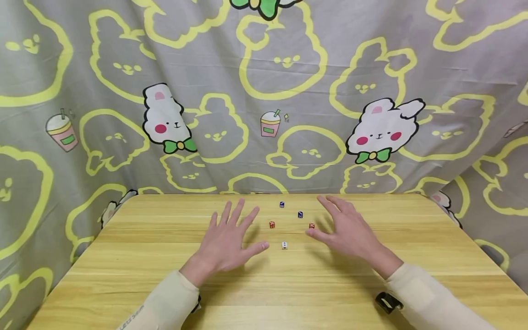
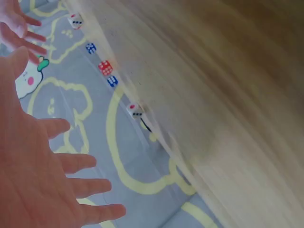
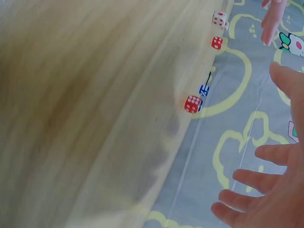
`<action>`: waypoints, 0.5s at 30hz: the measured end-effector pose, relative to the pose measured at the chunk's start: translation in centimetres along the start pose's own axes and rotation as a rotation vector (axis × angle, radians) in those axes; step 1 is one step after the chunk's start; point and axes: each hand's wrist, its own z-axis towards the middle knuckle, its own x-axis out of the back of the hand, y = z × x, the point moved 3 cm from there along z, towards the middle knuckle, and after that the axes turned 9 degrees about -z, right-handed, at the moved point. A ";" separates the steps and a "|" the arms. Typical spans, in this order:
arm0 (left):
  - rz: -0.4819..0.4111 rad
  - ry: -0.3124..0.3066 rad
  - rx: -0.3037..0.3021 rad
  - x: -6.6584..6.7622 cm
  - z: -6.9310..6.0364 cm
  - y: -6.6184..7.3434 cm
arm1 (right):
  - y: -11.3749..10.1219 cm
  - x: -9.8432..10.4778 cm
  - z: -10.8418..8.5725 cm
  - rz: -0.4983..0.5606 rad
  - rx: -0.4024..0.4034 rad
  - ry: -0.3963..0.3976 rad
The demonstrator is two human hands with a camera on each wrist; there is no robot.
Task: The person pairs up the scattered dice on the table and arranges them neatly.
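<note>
The left hand (image 1: 226,244) and right hand (image 1: 352,234) hover over a wooden table (image 1: 284,293), fingers spread apart.
Between them lies a white die (image 1: 284,245), the hands at its nine and three o'clock. From it, one red die (image 1: 311,226) sits at two, another red die (image 1: 272,224) at eleven; farther, a blue die (image 1: 300,214) at one, another blue die (image 1: 282,205) at twelve, then a patterned curtain (image 1: 255,158).
</note>
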 end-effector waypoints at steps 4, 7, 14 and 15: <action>0.000 -0.007 -0.011 -0.2 -0.1 0.3 | -0.5 -0.5 0.0 0.069 0.005 -0.019; -0.002 -0.018 -0.013 -0.4 -0.1 0.6 | -0.9 -0.8 0.0 0.107 0.004 -0.037; -0.019 -0.053 -0.023 -0.8 -0.1 1.1 | -1.3 -1.2 0.1 0.172 0.004 -0.057; -0.021 -0.058 -0.027 -0.8 -0.1 1.2 | -1.4 -1.3 0.1 0.180 0.006 -0.058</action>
